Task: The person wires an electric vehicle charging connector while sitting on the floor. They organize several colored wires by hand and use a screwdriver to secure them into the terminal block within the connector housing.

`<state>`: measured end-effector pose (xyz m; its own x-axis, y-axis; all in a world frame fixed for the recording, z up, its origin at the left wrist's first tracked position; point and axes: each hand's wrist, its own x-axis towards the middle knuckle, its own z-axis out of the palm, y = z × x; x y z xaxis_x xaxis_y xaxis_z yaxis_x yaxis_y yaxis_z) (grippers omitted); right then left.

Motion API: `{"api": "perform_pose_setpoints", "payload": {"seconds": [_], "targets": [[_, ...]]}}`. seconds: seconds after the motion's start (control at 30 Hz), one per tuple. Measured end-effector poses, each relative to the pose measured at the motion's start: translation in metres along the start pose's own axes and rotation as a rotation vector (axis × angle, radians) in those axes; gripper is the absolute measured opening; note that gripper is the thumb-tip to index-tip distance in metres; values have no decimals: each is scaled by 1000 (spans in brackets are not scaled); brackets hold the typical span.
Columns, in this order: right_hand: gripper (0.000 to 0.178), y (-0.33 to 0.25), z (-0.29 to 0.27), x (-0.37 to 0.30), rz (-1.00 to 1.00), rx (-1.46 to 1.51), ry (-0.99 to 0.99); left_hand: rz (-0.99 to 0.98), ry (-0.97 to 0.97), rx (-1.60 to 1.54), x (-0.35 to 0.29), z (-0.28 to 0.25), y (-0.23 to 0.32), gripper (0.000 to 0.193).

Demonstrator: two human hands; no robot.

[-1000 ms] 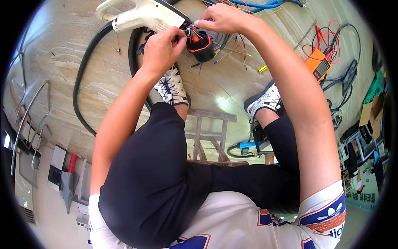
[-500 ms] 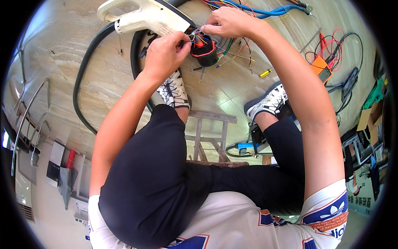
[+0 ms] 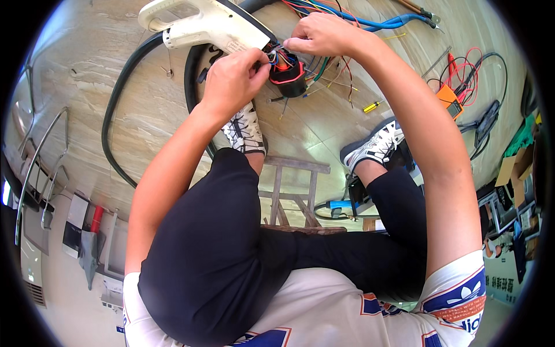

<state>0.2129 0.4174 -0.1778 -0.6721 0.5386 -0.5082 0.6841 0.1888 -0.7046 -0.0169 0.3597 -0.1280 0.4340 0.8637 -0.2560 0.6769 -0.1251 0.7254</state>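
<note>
A cream gun-shaped charging handle lies at the upper middle, its front end by my hands. Beside it sits a black round plug head with a red ring, and thin coloured wires come out of its back. Against those wires, my left hand is closed in a pinch, its fingertips partly hidden behind the knuckles. From the other side my right hand pinches close to the same wires. What lies between its thumb and finger is too small to name.
A thick black cable curves down from the handle on the left. To the right lie a yellow screwdriver, an orange multimeter with red leads, and blue cables. A wooden stool stands between my feet.
The handle and plug head have shifted slightly to the right and down in view. Both hands stay pinched at the wires, the left one a little further right.
</note>
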Motion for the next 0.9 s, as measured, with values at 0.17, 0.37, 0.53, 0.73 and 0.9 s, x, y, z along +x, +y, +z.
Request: {"api": "perform_pose_setpoints", "payload": {"seconds": [0.17,0.37,0.53,0.73,0.9], "targets": [[53,-6,2,-2,-3,-47,29,136,72,204,14,-13,-2,21],[49,-14,4,-1,-49,-134,33,133,-23,179,16,-15,-5,31],[47,-13,8,0,-88,-128,22,138,-38,185,15,-13,-5,33],[45,-14,11,-1,-144,-103,36,174,-16,195,15,-11,-6,34],[45,-20,8,-4,-166,-164,20,183,-4,211,14,-8,-8,35]]}}
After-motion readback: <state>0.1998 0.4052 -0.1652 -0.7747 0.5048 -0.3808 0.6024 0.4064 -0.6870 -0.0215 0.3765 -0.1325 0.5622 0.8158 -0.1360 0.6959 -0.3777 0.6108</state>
